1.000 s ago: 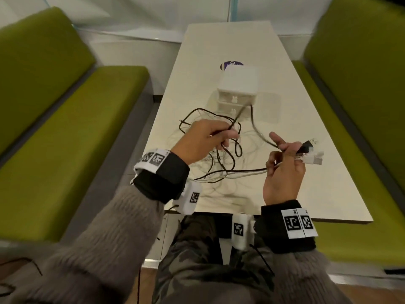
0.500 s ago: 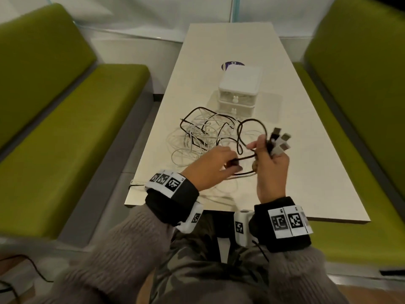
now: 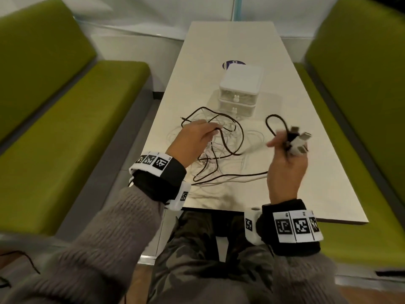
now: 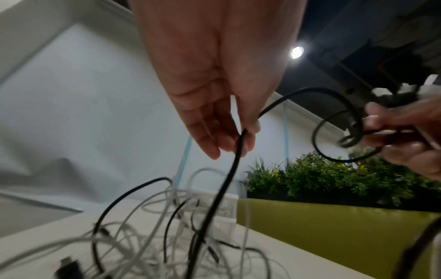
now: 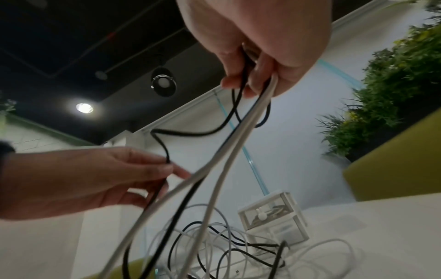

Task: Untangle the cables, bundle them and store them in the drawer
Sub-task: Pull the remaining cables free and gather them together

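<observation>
Black cable point(image 3: 232, 137) and white cables point(image 3: 252, 141) lie tangled on the tabletop point(image 3: 306, 172), toward its near edge, just in front of the small white drawer unit point(image 3: 240, 88). Left hand point(image 3: 195, 139) hovers over the tangle, fingertips point(image 4: 238, 143) pinching the black cable. Right hand point(image 3: 287, 163), raised near the right edge, fingers curled around a black loop and the bunched plug ends point(image 3: 299, 141). Green benches point(image 3: 72, 119) flank the table.
</observation>
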The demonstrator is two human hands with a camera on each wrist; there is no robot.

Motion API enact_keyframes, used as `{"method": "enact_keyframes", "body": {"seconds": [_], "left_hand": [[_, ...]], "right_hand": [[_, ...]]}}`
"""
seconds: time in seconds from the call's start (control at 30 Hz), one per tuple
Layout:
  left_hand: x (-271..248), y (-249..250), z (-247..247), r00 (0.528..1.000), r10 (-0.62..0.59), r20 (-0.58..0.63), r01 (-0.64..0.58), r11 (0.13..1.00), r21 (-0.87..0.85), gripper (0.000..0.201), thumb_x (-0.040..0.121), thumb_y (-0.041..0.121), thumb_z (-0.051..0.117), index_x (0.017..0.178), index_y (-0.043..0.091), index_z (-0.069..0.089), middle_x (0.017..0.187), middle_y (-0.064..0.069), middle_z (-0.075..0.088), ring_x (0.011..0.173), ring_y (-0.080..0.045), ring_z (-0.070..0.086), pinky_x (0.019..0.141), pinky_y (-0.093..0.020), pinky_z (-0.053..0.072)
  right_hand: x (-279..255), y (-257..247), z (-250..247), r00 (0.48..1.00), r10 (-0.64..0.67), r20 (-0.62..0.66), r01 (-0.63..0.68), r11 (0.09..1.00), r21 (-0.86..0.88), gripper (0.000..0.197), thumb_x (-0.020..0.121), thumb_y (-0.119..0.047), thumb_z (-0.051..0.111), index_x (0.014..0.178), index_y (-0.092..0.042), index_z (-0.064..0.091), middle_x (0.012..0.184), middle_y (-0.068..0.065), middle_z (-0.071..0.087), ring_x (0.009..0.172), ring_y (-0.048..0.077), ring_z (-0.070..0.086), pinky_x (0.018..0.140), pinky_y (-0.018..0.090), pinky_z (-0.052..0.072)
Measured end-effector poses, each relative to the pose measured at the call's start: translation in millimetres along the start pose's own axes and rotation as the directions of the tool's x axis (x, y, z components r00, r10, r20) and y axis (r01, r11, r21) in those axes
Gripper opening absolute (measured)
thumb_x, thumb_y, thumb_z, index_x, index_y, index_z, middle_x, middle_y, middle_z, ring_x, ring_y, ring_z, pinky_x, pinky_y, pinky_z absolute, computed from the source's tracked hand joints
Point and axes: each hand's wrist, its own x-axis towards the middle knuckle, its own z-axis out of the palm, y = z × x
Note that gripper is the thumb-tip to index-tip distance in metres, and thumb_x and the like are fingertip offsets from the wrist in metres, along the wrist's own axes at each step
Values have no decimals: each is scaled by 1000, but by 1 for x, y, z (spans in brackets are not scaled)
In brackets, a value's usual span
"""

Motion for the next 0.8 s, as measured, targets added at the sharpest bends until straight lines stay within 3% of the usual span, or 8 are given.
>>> {"method": "enact_keyframes", "body": {"seconds": [0.1,0.17,0.23,0.3,0.43,0.53,0.67,0.8], "left_hand": [[0,10,4,982,188,14,-188,981,43,38,89,26,45,115,7,65,71,-14,55,72,-18,45,68,-16,30],[-1,15,9,963,267,38,-269,962,42,37,88,24,46,113,7,66,68,-13,53,69,-17,41,66,-18,28],[-3,19,14,950,309,44,-310,951,14,34,86,24,48,103,4,70,66,-13,54,69,-12,38,63,-21,30],[-3,21,14,953,300,41,-300,954,1,34,84,26,49,87,0,72,68,-14,59,70,-11,39,65,-27,35],[-4,19,8,990,127,65,-123,991,-61,13,80,18,68,83,5,69,73,2,62,68,-5,47,68,-19,41],[-9,11,7,985,-30,170,43,996,-74,13,81,23,71,83,11,64,72,14,52,68,0,46,64,-12,38],[-30,-19,6,949,-118,292,107,993,54,7,88,20,62,89,13,62,86,7,55,76,-4,41,69,-6,31],[-31,-34,7,949,-215,229,219,976,10,13,92,9,54,100,7,64,102,-6,63,84,-9,54,72,-7,35]], "right_hand": [[-8,-1,9,985,-18,169,55,975,-213,24,92,5,47,87,-14,60,77,-4,61,69,-7,56,75,11,42],[-14,-3,14,976,61,211,18,936,-352,21,97,-20,52,82,-17,66,73,-10,62,65,-7,55,65,10,40],[-17,-2,15,946,200,254,-82,908,-411,42,89,-52,54,81,-12,68,73,0,66,65,4,56,68,20,43],[-19,0,16,909,281,307,-144,905,-401,62,77,-65,58,81,-4,67,70,8,67,65,20,55,67,30,45],[-15,1,13,870,289,399,-129,915,-381,28,89,-32,64,66,-17,69,60,-9,66,69,6,61,70,21,44],[-7,2,8,943,192,271,-136,968,-211,37,93,-20,61,57,-25,67,67,-11,66,63,-5,56,63,8,40],[6,-1,-8,987,151,58,-151,989,-6,37,94,-28,58,60,-37,70,71,-12,66,64,0,47,65,15,34],[3,5,-9,980,149,-129,-149,989,16,34,94,-32,56,63,-35,69,67,-14,67,67,4,47,70,23,33]]}}
